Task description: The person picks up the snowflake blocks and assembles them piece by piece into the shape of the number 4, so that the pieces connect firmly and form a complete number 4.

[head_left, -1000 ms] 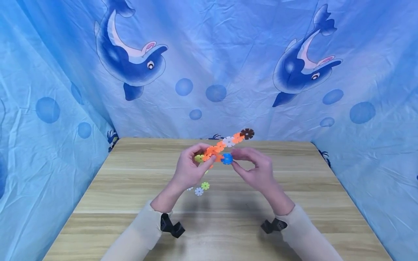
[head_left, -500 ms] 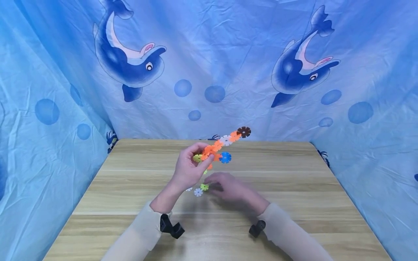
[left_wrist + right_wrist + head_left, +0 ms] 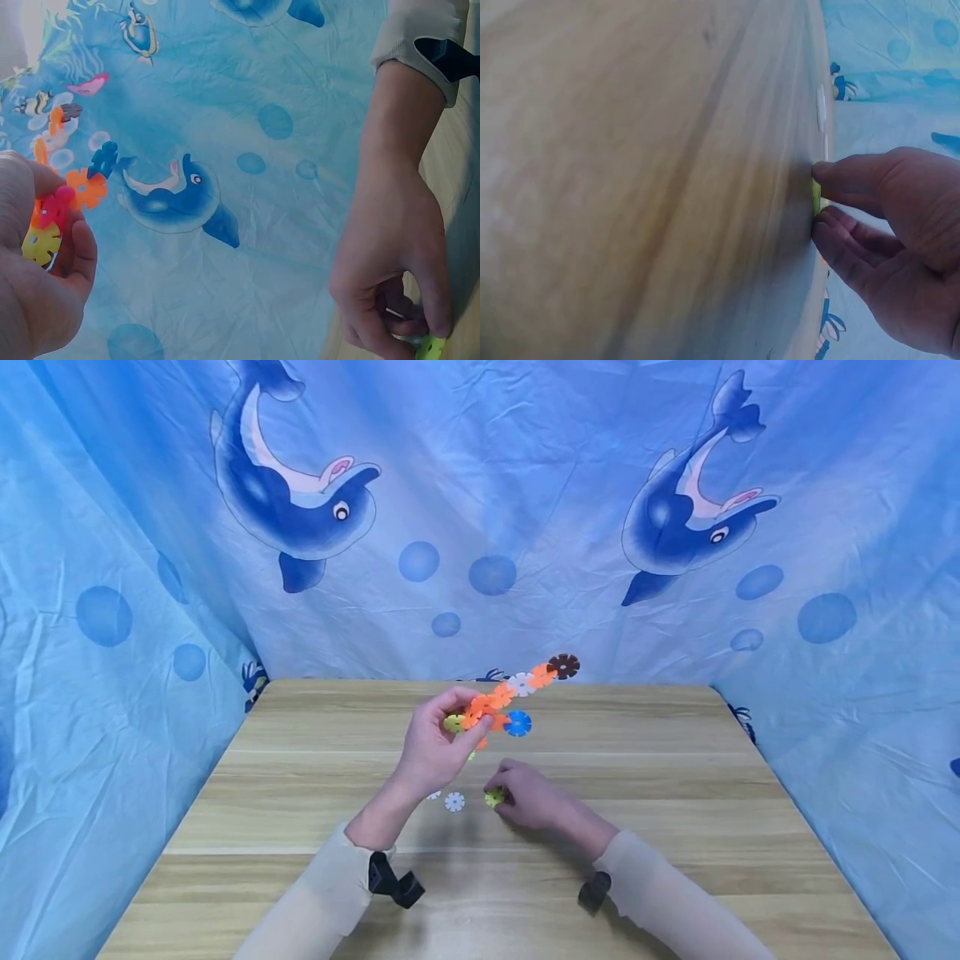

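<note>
My left hand [image 3: 435, 747] grips a joined build of notched plastic snowflake discs [image 3: 501, 695], held up over the table. Its long arm runs through orange and white to a brown disc [image 3: 563, 667] at the far end. A blue disc [image 3: 518, 723] juts out to the right, and a yellow disc [image 3: 41, 241] sits by the palm in the left wrist view, beside a pinkish-red piece [image 3: 56, 206]. Low at the tabletop, my right hand [image 3: 531, 797] pinches a single yellow-green disc [image 3: 493, 797] between thumb and fingers. My left fingers hide part of the build.
Two loose white discs, one whole [image 3: 454, 802] and one partly hidden [image 3: 433, 795] by the left wrist, lie on the wooden table [image 3: 315, 827]. Small orange and green pieces [image 3: 482, 743] show below my left thumb. A blue dolphin-print curtain [image 3: 555, 510] surrounds the table.
My right hand has left the blue disc, come down to the table and taken hold of the yellow-green disc, shifting it rightward, away from the white discs. My left hand stays nearly still.
</note>
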### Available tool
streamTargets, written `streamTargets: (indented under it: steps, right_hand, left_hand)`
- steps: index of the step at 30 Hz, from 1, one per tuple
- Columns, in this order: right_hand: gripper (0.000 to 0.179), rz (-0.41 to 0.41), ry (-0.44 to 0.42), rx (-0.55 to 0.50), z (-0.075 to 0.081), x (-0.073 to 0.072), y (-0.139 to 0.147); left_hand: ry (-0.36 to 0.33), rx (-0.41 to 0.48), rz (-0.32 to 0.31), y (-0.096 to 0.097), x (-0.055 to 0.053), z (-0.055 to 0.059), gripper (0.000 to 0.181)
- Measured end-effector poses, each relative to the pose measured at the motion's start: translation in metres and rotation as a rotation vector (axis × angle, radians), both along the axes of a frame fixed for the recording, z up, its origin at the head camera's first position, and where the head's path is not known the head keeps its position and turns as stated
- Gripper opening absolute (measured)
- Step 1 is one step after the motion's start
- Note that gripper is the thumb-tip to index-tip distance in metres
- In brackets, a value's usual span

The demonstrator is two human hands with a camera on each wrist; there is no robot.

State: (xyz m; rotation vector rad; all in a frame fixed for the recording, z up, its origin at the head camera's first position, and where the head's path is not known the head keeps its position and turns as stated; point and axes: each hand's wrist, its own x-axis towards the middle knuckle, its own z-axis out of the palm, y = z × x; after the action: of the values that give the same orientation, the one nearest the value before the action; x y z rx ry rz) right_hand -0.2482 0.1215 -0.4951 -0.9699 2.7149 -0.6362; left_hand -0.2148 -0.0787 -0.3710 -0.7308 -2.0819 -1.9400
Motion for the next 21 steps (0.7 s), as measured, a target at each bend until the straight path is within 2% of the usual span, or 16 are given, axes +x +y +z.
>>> streamTargets:
  steps: [5,9,12,17,21]
  right_hand:
    - [0.019,-0.08,-0.097,-0.007,0.002,-0.002,0.005]
    - [0.023,-0.11,-0.154,-0.01,0.002,-0.003,0.009]
    - [0.025,-0.113,-0.136,-0.033,0.0,-0.004,0.012]
    - [0.014,-0.114,-0.08,-0.045,0.0,-0.002,0.015]
    - [0.015,-0.116,-0.113,-0.038,0.001,0.0,0.017]
  left_hand:
    - [-0.002,-0.014,0.019,0.0,0.001,-0.001,0.018]
    - [-0.002,-0.006,0.023,-0.001,0.001,0.001,0.019]
    - [-0.002,0.002,0.02,-0.002,0.0,0.001,0.019]
    - [-0.006,0.007,0.013,-0.002,0.0,0.001,0.02]
    - [-0.013,0.005,0.016,-0.002,0.001,0.0,0.02]
